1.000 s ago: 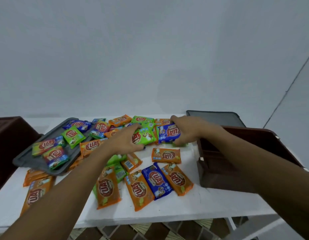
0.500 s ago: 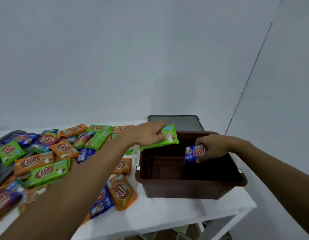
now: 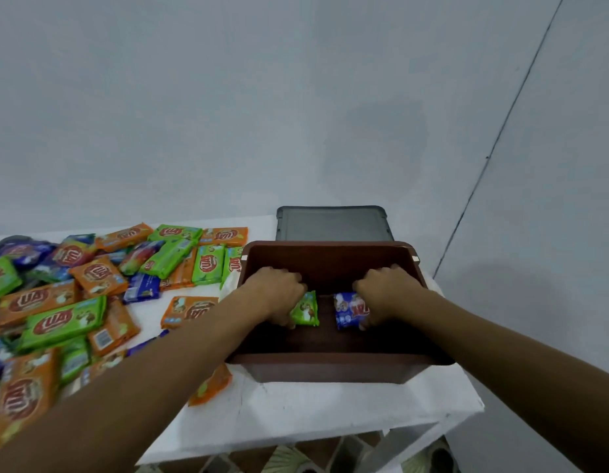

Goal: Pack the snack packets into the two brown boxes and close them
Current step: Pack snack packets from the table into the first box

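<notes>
- Brown plastic box [image 3: 330, 370] stands open at the right end of the white bench [image 3: 313, 411], and both my arms reach down into it.
- My left grip [image 3: 279, 295] curls round a green packet [image 3: 307, 310], low inside the box, left of the middle.
- My right grip [image 3: 385, 291] curls round a blue packet [image 3: 347, 310], near the green one, a narrow gap between them.
- I cannot tell whether either packet touches the box floor.
- A grey lid [image 3: 333, 223] lies flat just behind the box.
- Loose packets [image 3: 64, 319], orange, green and blue, lie heaped and overlapping on the bench, left of the box.
</notes>
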